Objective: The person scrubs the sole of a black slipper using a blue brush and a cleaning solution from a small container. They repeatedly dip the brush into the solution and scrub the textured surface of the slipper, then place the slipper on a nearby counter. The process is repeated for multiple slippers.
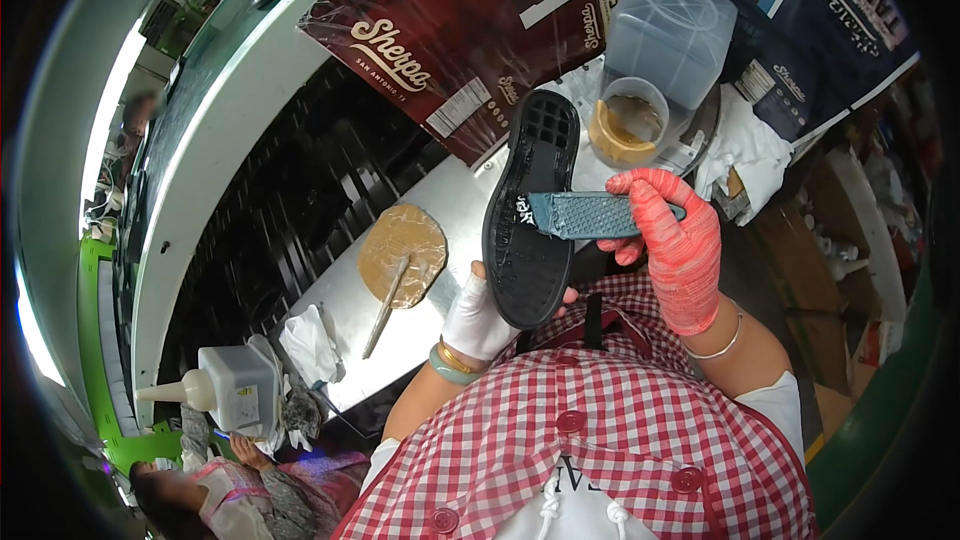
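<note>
My left hand (468, 322), in a white glove with bare fingertips, grips a black shoe sole (537, 260) by its lower end. The sole is tilted upward with its inner face toward me, and a grid of hollows shows at its far end. In a red-pink knit glove, my right hand (672, 240) is closed on a flat blue-grey strip (590, 215) with a textured face. The strip lies across the middle of the sole, beside a small white marking. Whether its frayed tip presses on the sole I cannot tell.
A round tan pad (402, 252) with a thin stick (385, 315) across it lies on the white worktop (350, 370). Beyond stand a cup of amber liquid (628, 120), a clear plastic container (672, 35) and red cartons (420, 40). A spouted bottle (235, 390) and another person (260, 485) are at left.
</note>
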A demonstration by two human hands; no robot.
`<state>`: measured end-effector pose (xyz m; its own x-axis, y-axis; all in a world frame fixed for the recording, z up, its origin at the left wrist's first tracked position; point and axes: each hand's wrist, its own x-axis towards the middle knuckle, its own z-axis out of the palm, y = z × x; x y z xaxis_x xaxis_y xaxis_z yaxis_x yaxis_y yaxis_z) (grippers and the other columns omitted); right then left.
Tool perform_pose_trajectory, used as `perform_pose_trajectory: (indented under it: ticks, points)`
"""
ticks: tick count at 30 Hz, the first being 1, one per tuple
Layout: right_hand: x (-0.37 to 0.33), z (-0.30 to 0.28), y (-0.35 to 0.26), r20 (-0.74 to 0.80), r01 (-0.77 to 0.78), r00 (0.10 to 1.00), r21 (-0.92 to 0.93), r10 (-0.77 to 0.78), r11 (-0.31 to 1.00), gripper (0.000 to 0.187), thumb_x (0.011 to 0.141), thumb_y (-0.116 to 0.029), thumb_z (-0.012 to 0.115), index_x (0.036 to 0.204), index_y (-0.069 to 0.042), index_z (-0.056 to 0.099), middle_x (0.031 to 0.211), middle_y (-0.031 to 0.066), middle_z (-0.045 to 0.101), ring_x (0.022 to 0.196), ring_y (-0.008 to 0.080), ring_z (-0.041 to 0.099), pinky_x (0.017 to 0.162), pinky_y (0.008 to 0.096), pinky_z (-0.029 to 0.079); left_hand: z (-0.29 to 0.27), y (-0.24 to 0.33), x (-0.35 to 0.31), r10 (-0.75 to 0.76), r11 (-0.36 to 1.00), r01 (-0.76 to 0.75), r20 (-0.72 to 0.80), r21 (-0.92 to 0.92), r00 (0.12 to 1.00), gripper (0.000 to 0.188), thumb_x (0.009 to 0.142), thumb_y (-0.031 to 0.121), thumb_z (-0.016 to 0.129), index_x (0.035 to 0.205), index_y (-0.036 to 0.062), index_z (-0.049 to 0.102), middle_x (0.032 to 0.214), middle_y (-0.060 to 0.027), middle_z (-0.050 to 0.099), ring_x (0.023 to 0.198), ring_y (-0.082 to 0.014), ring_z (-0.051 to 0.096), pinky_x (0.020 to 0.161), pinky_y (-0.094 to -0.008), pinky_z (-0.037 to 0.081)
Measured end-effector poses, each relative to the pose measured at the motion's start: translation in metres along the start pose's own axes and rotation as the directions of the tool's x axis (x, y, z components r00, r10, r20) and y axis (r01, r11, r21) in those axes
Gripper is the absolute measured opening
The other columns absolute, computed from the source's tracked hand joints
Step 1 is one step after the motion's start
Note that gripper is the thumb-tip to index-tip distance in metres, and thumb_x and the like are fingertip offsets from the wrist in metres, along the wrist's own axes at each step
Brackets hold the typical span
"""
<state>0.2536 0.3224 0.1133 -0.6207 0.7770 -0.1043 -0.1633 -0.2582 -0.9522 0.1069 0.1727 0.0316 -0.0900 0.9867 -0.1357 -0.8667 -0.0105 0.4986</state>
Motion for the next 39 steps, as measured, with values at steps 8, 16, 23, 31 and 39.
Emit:
perform_pose_trajectory:
  ticks: [8,16,23,31,39]
  points:
    - [-0.005,0.004,-0.002,0.083,-0.063,0.994,-0.064,0.068,0.996,0.022,0.092,-0.022,0.053,0.097,-0.003,0.063,0.078,0.0055,0.064,0.061,0.0088,0.061,0.052,0.0182,0.046,-0.003,-0.001,-0.001,-0.031,0.999,0.029,0.046,0.044,0.998,0.084,0.080,0.061,0.051,0.135,0.0014,0.030,0.127,-0.0205,0.047,0.107,-0.0367,0.056,0.087,-0.0430,0.051]
    - [-0.016,0.014,-0.014,0.217,-0.164,0.953,-0.215,0.211,0.963,0.020,0.090,-0.019,0.055,0.095,-0.001,0.064,0.075,0.0056,0.064,0.064,0.0093,0.062,0.052,0.0195,0.047,0.008,-0.004,-0.005,0.060,0.998,-0.057,-0.226,0.019,0.972,0.078,0.083,0.065,0.042,0.129,0.0015,0.041,0.115,-0.0223,0.055,0.093,-0.0344,0.061,0.070,-0.0451,0.052]
    - [-0.002,0.036,-0.003,0.454,-0.067,0.868,-0.290,0.199,0.955,0.022,0.090,-0.018,0.055,0.098,0.000,0.062,0.079,0.0061,0.065,0.065,0.0090,0.061,0.053,0.0201,0.048,0.003,0.012,-0.022,0.059,0.997,-0.069,-0.229,-0.036,0.972,0.069,0.086,0.062,0.040,0.126,0.0059,0.045,0.112,-0.0173,0.058,0.086,-0.0300,0.062,0.061,-0.0410,0.052]
    - [0.028,0.082,-0.007,0.563,-0.138,0.669,-0.547,0.485,0.826,0.028,0.091,-0.023,0.053,0.102,0.001,0.061,0.079,0.0055,0.063,0.061,0.0075,0.058,0.049,0.0195,0.044,-0.029,0.029,-0.046,-0.033,0.993,-0.011,-0.362,-0.117,0.931,0.054,0.094,0.049,0.035,0.122,0.0044,0.049,0.102,-0.0137,0.063,0.075,-0.0269,0.063,0.058,-0.0393,0.052]
    - [0.052,0.124,0.017,0.595,-0.159,0.575,-0.592,0.562,0.790,0.025,0.088,-0.023,0.055,0.096,-0.001,0.064,0.076,0.0032,0.062,0.052,0.0053,0.056,0.043,0.0157,0.039,-0.060,0.055,-0.061,0.302,0.732,-0.074,-0.226,0.677,0.926,0.043,0.094,0.040,0.038,0.109,0.0026,0.053,0.088,-0.0139,0.064,0.056,-0.0246,0.061,0.048,-0.0337,0.050]
